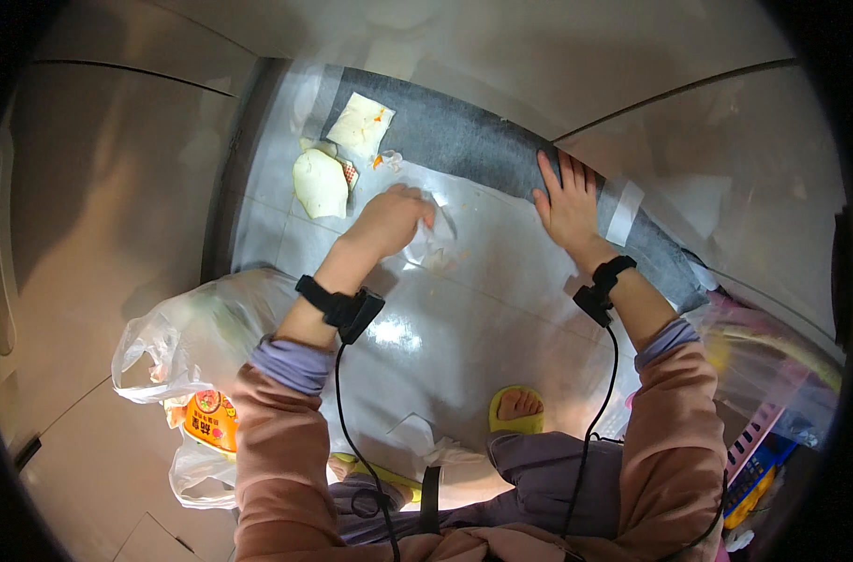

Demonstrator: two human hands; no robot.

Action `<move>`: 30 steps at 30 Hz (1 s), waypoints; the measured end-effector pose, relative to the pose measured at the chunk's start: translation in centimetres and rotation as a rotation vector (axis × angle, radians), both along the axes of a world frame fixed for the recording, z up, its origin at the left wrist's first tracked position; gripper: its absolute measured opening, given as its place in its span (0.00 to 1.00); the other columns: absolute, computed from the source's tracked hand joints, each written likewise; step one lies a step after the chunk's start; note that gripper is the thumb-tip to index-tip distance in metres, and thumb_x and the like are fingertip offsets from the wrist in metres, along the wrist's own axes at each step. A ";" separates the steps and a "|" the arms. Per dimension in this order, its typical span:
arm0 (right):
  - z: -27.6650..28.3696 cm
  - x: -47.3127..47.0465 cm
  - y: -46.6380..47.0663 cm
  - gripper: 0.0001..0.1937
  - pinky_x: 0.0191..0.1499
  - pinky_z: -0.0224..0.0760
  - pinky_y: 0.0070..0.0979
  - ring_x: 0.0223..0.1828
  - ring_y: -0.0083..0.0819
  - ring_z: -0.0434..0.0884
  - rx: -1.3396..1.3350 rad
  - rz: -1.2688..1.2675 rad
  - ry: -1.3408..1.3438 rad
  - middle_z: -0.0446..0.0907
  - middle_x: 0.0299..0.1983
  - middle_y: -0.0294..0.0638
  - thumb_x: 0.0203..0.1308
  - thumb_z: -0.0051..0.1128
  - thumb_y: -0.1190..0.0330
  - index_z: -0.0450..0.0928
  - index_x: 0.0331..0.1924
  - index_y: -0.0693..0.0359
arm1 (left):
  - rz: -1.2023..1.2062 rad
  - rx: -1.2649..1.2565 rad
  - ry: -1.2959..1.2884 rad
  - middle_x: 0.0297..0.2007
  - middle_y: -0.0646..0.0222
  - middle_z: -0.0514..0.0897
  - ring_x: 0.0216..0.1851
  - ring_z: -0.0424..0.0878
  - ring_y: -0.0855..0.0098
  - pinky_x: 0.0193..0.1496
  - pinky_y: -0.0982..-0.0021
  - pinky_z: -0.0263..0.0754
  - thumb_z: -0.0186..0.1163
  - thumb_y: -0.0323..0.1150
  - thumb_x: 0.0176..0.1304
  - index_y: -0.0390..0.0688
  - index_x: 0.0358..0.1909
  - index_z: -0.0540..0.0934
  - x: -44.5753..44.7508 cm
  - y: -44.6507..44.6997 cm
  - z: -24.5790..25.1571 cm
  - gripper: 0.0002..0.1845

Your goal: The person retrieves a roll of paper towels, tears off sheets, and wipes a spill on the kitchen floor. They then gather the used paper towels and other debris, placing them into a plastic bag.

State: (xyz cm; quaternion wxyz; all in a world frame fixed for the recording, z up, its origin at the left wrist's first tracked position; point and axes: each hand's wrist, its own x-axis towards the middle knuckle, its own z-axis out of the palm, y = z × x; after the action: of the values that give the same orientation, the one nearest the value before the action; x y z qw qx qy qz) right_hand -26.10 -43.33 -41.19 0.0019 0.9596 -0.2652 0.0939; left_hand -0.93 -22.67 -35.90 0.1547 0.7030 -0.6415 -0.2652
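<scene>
My left hand (397,219) is curled over a thin, clear plastic piece (432,235) above the tiled floor; whether its fingers grip the plastic is blurred. With its fingers spread, my right hand (569,200) lies flat on a dark grey strip (454,130) at the foot of the cabinets. Up and left of my left hand are a stained, folded white tissue (361,125) and a pale oval piece (320,184). A small crumpled scrap with an orange bit (386,161) lies between them and my left hand.
A white plastic bag (216,316) and an orange printed food container (212,421) are at the left. Cabinet panels (693,168) border the floor. Clear plastic bags and a pink basket (763,428) stand at the right. My yellow slippers (516,421) are below.
</scene>
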 end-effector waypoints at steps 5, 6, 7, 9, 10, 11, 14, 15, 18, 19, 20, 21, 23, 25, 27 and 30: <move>0.2 0.1 0.2 0.31 0.71 0.41 0.50 0.70 0.53 0.54 0.021 -0.012 0.037 0.56 0.69 0.54 0.65 0.46 0.55 0.58 0.71 0.51 | 0.205 -0.220 0.003 0.39 0.61 0.81 0.47 0.76 0.53 0.53 0.58 0.70 0.54 0.17 0.51 0.45 0.37 0.82 3.2 -1.0 1.8 0.15; 0.2 0.1 0.2 0.31 0.71 0.41 0.50 0.70 0.53 0.54 0.020 -0.014 0.043 0.56 0.70 0.54 0.65 0.46 0.55 0.58 0.71 0.51 | 0.291 -0.319 -0.094 0.40 0.60 0.81 0.46 0.75 0.53 0.53 0.58 0.70 0.53 0.17 0.52 0.44 0.39 0.82 4.6 -1.8 1.9 0.15; 0.2 0.1 0.2 0.31 0.71 0.41 0.50 0.70 0.53 0.54 0.020 -0.016 0.049 0.56 0.70 0.54 0.65 0.46 0.54 0.58 0.71 0.51 | 0.353 -0.495 -0.200 0.40 0.59 0.81 0.45 0.75 0.52 0.53 0.58 0.70 0.53 0.18 0.53 0.44 0.40 0.82 6.1 -2.5 1.8 0.16; 0.2 0.1 0.2 0.31 0.71 0.41 0.50 0.70 0.53 0.54 0.015 -0.015 0.052 0.56 0.70 0.54 0.65 0.46 0.54 0.58 0.71 0.51 | 0.566 -0.576 -0.375 0.42 0.58 0.80 0.46 0.75 0.53 0.51 0.59 0.72 0.52 0.20 0.55 0.45 0.42 0.83 8.7 -3.8 1.2 0.16; 0.2 0.1 0.2 0.31 0.71 0.41 0.50 0.70 0.53 0.54 0.010 -0.012 0.046 0.56 0.70 0.54 0.65 0.46 0.55 0.58 0.71 0.51 | 0.650 -0.511 -0.366 0.43 0.57 0.80 0.46 0.75 0.53 0.52 0.59 0.72 0.52 0.20 0.55 0.46 0.42 0.83 9.3 -4.0 0.7 0.16; 0.2 0.0 0.2 0.31 0.71 0.41 0.50 0.70 0.53 0.54 0.014 -0.015 0.052 0.56 0.70 0.54 0.65 0.46 0.55 0.58 0.71 0.51 | 0.650 -0.472 -0.300 0.44 0.57 0.80 0.47 0.75 0.53 0.53 0.59 0.72 0.52 0.20 0.55 0.47 0.42 0.83 9.3 -3.6 -0.1 0.17; 0.1 0.0 0.1 0.31 0.71 0.41 0.49 0.70 0.53 0.54 0.015 -0.013 0.048 0.56 0.70 0.54 0.65 0.46 0.55 0.57 0.71 0.51 | 0.647 -0.343 -0.216 0.41 0.57 0.80 0.45 0.76 0.54 0.51 0.60 0.72 0.52 0.20 0.53 0.49 0.38 0.84 8.3 -2.2 -1.9 0.16; 0.0 0.1 0.1 0.31 0.71 0.42 0.50 0.69 0.52 0.55 -0.011 -0.007 0.034 0.58 0.69 0.53 0.65 0.47 0.54 0.57 0.71 0.50 | 0.579 -0.355 -0.222 0.39 0.57 0.80 0.44 0.77 0.54 0.49 0.60 0.72 0.52 0.19 0.52 0.47 0.36 0.84 7.6 -1.2 -2.2 0.15; -0.1 0.1 0.1 0.32 0.69 0.44 0.51 0.68 0.50 0.58 -0.044 -0.007 0.010 0.61 0.66 0.52 0.64 0.49 0.53 0.57 0.71 0.48 | 0.462 -0.263 -0.206 0.33 0.58 0.80 0.40 0.78 0.54 0.45 0.61 0.73 0.53 0.16 0.49 0.43 0.31 0.83 4.9 3.0 -1.7 0.14; -0.1 0.1 0.1 0.32 0.69 0.44 0.51 0.68 0.50 0.58 -0.044 -0.014 0.021 0.61 0.67 0.52 0.64 0.49 0.53 0.57 0.71 0.48 | 0.455 -0.269 -0.195 0.31 0.59 0.80 0.39 0.78 0.54 0.44 0.61 0.72 0.53 0.15 0.47 0.43 0.29 0.83 3.8 4.0 -1.4 0.13; -0.2 0.1 0.1 0.32 0.70 0.44 0.51 0.68 0.50 0.58 -0.044 -0.022 0.035 0.61 0.67 0.51 0.64 0.49 0.53 0.57 0.72 0.48 | 0.436 -0.215 -0.147 0.31 0.59 0.80 0.39 0.78 0.54 0.44 0.61 0.72 0.53 0.15 0.47 0.42 0.29 0.83 2.7 5.0 -1.1 0.13; -0.2 0.0 0.1 0.32 0.70 0.44 0.51 0.68 0.50 0.58 -0.046 -0.021 0.040 0.61 0.67 0.51 0.64 0.49 0.53 0.57 0.72 0.48 | 0.414 -0.183 -0.098 0.30 0.60 0.80 0.39 0.78 0.54 0.44 0.61 0.72 0.52 0.15 0.47 0.42 0.29 0.83 1.8 5.8 -0.7 0.13; -0.3 0.0 0.2 0.32 0.70 0.44 0.51 0.68 0.49 0.58 -0.058 -0.018 0.033 0.61 0.67 0.51 0.65 0.48 0.53 0.57 0.72 0.48 | 0.456 -0.089 0.037 0.31 0.60 0.80 0.39 0.78 0.54 0.44 0.61 0.72 0.52 0.15 0.48 0.41 0.29 0.82 -0.3 7.1 0.3 0.13; -0.4 0.0 0.1 0.32 0.70 0.43 0.51 0.69 0.49 0.57 -0.071 -0.022 0.046 0.60 0.68 0.51 0.65 0.47 0.53 0.56 0.72 0.48 | 0.430 -0.221 0.000 0.34 0.59 0.81 0.40 0.77 0.53 0.45 0.59 0.72 0.53 0.16 0.50 0.41 0.32 0.82 -0.9 7.5 1.4 0.12; -0.4 0.0 0.1 0.32 0.71 0.42 0.51 0.70 0.49 0.55 -0.073 -0.018 0.045 0.59 0.69 0.51 0.66 0.47 0.53 0.56 0.72 0.48 | 0.592 -0.367 -0.106 0.37 0.56 0.80 0.41 0.77 0.52 0.46 0.58 0.72 0.53 0.17 0.51 0.41 0.35 0.82 0.0 7.7 2.5 0.13; -0.4 0.0 0.1 0.31 0.71 0.41 0.51 0.71 0.49 0.53 -0.052 -0.022 0.051 0.57 0.70 0.51 0.66 0.46 0.53 0.56 0.72 0.48 | 0.852 -0.469 -0.273 0.39 0.53 0.80 0.43 0.77 0.51 0.48 0.56 0.72 0.53 0.19 0.54 0.41 0.41 0.82 3.1 7.2 3.0 0.14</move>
State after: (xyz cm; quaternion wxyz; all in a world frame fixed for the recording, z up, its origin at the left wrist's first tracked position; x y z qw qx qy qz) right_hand -26.06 -43.26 -41.60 0.0346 0.9583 -0.2732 0.0761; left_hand 2.14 -15.45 -32.89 0.3175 0.8770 -0.3543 0.0673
